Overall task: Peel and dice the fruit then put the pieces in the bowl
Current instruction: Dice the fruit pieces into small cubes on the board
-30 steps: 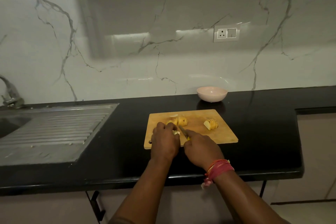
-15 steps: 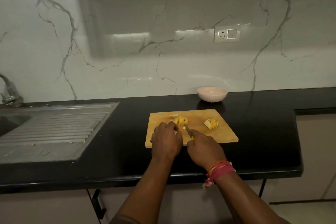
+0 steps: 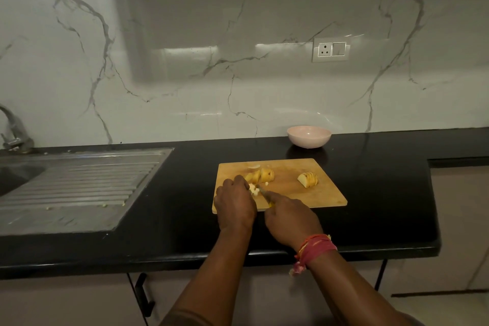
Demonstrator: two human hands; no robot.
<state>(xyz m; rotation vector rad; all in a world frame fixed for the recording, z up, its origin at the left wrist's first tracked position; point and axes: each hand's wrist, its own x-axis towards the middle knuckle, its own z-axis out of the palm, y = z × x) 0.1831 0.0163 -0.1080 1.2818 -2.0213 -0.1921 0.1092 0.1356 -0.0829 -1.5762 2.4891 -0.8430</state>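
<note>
A wooden cutting board lies on the black counter. On it are yellow fruit chunks, a sliced wedge to the right and a small sliver at the back. My left hand curls over pale diced fruit pieces and holds them down. My right hand grips a knife, its blade right beside those pieces. A pink bowl stands behind the board near the wall, and nothing shows inside it.
A steel sink with a ribbed drainboard fills the left of the counter, with a tap at the far left. The counter edge runs close in front of the board. A wall socket sits above the bowl.
The knife lifted slightly away from the fruit half a second ago and is now back down at the pieces under my left hand. Both hands stay in nearly the same place.
</note>
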